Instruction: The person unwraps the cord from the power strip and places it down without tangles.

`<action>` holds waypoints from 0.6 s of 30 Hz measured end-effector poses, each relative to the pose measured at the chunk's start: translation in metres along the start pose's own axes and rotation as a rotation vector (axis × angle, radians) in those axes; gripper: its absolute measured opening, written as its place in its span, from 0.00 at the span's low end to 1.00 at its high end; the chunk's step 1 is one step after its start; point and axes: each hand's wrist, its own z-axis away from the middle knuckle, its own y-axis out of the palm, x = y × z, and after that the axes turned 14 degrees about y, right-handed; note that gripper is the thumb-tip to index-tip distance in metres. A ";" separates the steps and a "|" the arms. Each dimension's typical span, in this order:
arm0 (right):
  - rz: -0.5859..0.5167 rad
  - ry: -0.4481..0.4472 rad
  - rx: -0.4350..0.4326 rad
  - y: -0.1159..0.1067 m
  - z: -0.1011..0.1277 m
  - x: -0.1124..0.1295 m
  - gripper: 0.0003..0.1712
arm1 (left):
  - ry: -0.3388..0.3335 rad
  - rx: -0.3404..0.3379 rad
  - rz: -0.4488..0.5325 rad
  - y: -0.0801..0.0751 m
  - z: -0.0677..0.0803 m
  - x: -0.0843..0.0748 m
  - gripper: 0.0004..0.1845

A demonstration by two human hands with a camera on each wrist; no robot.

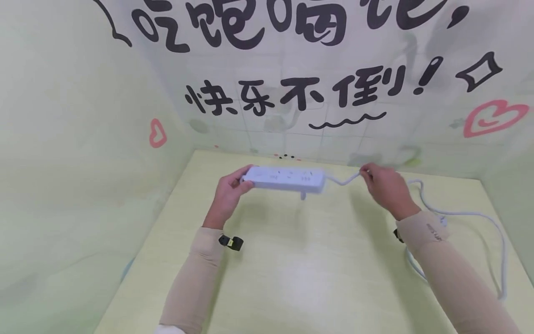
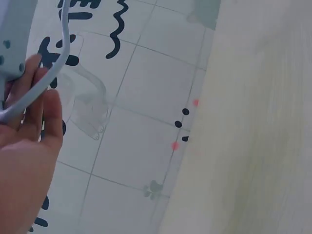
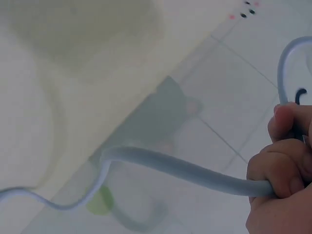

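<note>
Over a pale table (image 1: 300, 278), the left hand (image 1: 228, 192) grips a strip (image 1: 285, 179), apparently lifted; the right hand (image 1: 385, 185) pinches its cord (image 3: 195, 170).

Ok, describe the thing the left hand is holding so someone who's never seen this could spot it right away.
Start at the pale yellow-green table below the wall with big black lettering. Above its far half, the left hand holds one end of a white power strip, a long flat bar with sockets along its top. A white cord leaves its other end and runs to the right hand; everything else white here is thin cable.
</note>
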 end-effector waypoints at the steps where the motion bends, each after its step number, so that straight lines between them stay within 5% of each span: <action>1: 0.010 -0.007 0.046 0.007 0.004 0.000 0.11 | 0.001 -0.051 0.009 -0.001 -0.001 0.001 0.28; 5: 0.022 -0.022 0.214 0.034 0.026 0.001 0.10 | 0.029 -0.207 0.007 0.007 -0.008 0.005 0.28; 9: 0.019 -0.024 0.306 0.056 0.046 0.009 0.08 | 0.098 -0.305 -0.202 0.024 -0.013 0.017 0.27; 13: 0.038 0.013 0.366 0.072 0.061 0.015 0.07 | 0.100 -0.336 -0.433 0.042 -0.018 0.036 0.27; 18: -0.011 0.024 0.374 0.083 0.067 0.020 0.04 | 0.016 -0.303 -0.537 0.055 -0.022 0.056 0.27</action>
